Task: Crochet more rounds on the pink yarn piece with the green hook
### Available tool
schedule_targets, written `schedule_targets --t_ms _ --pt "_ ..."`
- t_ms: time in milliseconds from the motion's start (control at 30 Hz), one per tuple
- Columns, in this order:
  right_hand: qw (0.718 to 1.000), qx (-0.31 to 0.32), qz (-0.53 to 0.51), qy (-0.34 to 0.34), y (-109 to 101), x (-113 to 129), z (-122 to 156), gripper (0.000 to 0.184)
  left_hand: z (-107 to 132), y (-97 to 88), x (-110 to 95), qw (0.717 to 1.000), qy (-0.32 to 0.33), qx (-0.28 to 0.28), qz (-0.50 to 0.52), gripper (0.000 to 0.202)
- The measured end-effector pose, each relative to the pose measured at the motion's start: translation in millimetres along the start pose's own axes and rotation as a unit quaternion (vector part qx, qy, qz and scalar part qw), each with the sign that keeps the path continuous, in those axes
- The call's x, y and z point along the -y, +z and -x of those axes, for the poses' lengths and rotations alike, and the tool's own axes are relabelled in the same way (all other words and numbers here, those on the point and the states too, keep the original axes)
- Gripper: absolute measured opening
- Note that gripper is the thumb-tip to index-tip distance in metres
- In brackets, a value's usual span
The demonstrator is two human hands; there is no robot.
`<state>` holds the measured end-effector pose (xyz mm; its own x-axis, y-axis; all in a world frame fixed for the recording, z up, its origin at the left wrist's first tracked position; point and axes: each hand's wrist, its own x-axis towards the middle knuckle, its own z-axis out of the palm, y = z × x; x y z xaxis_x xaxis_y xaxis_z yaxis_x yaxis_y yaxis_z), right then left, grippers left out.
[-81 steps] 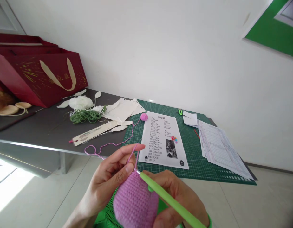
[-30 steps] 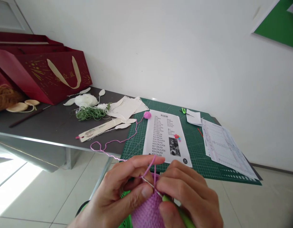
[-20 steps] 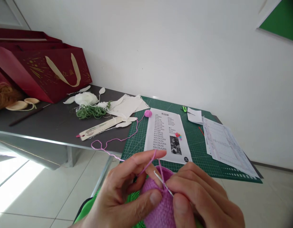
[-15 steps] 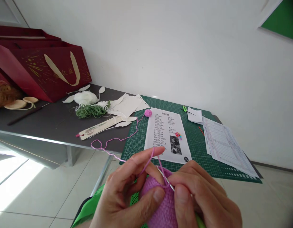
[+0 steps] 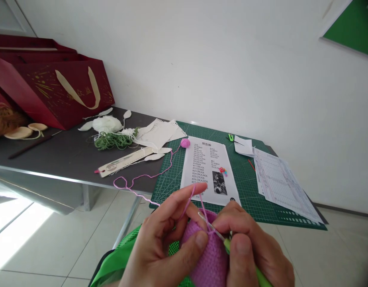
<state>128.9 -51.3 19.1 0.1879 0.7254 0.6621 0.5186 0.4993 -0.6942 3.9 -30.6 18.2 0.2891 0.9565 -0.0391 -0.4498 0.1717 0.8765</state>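
Note:
A purple crocheted piece sits low in view, gripped by my left hand with thumb on its front. The pink yarn strand runs over my raised left forefinger and back to a small pink yarn ball on the table. My right hand pinches a green-handled crochet hook; its metal tip lies at the top edge of the piece. A printed pattern sheet lies just beyond my hands on the green cutting mat.
A dark table holds red gift bags, white stuffing, green yarn, loose papers, a long flat ruler-like strip and a ruled chart sheet. Green mesh fabric lies under my hands. A white wall stands behind.
The hook tip has gone from beside the piece to its top edge, and my hands have closed together. My right hand slid slightly down the hook, showing the green handle.

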Motion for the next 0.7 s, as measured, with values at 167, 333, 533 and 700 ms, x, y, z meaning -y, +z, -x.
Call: schedule_targets --t_ms 167,333,533,700 --pt "0.999 -0.021 0.035 0.021 1 5 4 0.021 -1 0.1 -6 0.998 -0.046 0.023 0.042 0.041" --pt "0.998 0.003 0.059 0.000 -2 3 6 0.015 3 1.1 1 1.000 0.006 -0.005 -0.014 0.037" --pt "0.998 -0.053 0.029 0.024 6 -1 16 0.024 9 6.6 11 0.998 0.011 -0.068 -0.008 0.040" --pt "0.998 0.010 -0.059 -0.009 -7 -7 11 0.026 8 8.8 2 0.996 -0.052 -0.032 0.072 0.043"
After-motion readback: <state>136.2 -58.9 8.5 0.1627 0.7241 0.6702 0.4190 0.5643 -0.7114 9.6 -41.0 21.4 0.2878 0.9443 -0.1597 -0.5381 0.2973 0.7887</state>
